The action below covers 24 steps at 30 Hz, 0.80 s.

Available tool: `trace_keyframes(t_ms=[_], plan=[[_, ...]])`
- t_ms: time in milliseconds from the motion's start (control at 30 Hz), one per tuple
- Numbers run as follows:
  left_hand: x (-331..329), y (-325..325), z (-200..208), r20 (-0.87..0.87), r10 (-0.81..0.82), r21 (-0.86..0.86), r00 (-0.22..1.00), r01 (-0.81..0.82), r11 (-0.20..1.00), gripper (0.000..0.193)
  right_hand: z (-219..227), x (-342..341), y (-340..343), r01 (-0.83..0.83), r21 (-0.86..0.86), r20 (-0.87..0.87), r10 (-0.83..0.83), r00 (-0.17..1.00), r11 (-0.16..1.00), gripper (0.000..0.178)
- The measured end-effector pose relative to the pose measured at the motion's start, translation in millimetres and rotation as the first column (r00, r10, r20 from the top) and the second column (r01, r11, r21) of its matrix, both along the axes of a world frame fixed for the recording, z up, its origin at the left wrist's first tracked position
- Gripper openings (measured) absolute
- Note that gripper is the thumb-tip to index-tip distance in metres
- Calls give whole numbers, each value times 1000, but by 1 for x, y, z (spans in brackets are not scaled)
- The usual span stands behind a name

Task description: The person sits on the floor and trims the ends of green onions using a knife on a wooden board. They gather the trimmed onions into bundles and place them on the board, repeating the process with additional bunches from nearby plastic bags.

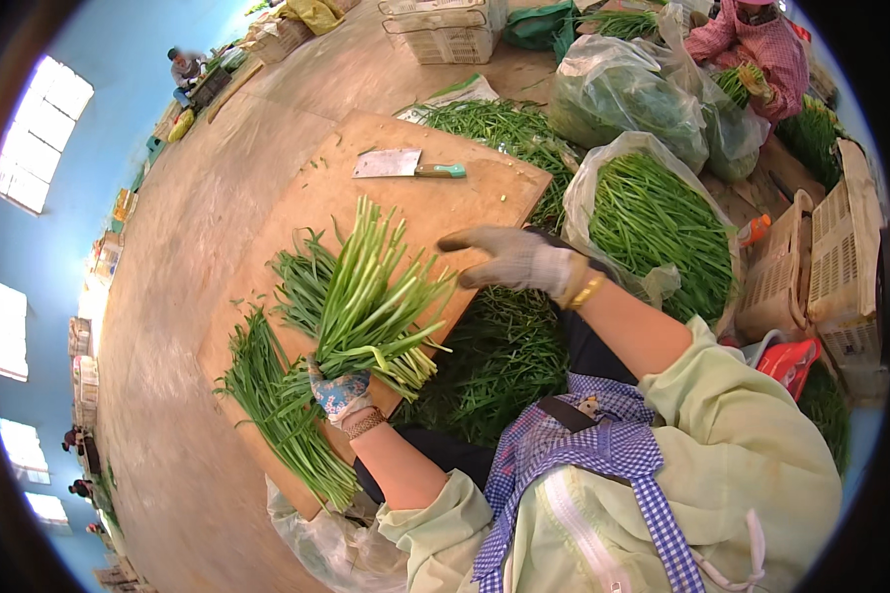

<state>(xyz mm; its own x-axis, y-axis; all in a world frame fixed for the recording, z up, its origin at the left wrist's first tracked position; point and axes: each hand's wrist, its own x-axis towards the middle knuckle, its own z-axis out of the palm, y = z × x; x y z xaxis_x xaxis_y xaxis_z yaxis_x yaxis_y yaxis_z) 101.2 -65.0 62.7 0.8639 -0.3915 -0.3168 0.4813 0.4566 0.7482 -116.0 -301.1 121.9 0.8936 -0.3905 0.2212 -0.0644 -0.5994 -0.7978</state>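
Note:
My left hand [340, 393], in a blue flowered glove, is closed around a bunch of garlic chives [376, 306]. The pale cut ends of the bunch fan up and to the right, above the wooden board [504, 193]. Apart from it, my right hand [519, 261], in a grey glove, hovers over the board's right side with fingers spread and nothing in them. A cleaver [391, 164] with a green-and-brown handle lies flat toward the board's far end. Another pile of chives [307, 445] rests along the board's near left edge, partly under the held bunch.
Loose greens [494, 366] heap below the board's right edge. Clear plastic bags of chives, such as one bag [653, 217], stand at the right, beside plastic crates [841, 247]. A co-worker [756, 59] in a pink checked top handles greens at the far right.

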Motion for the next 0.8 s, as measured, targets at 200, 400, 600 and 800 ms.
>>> trace_keyframes(t_ms=[200, 400, 600, 800], plan=[[-5, -8, 3, -158, -34, -244, 987, -6, 970, 34, 2, 22, 24, 91, 575, -302, 107, 947, 813, 23], [-13, -11, 22, -139, 74, -278, 988, -111, 954, 35, -31, -70, -11, -373, 827, 331, 172, 928, 421, 21], [-1, -6, 13, -176, -104, -531, 979, -5, 847, 30, 17, -50, 7, 198, 383, -174, -140, 975, 902, 45], [-8, -20, 15, -74, -189, -534, 979, 121, 837, 18, -21, 15, 24, 121, 706, -87, -84, 993, 698, 23]])
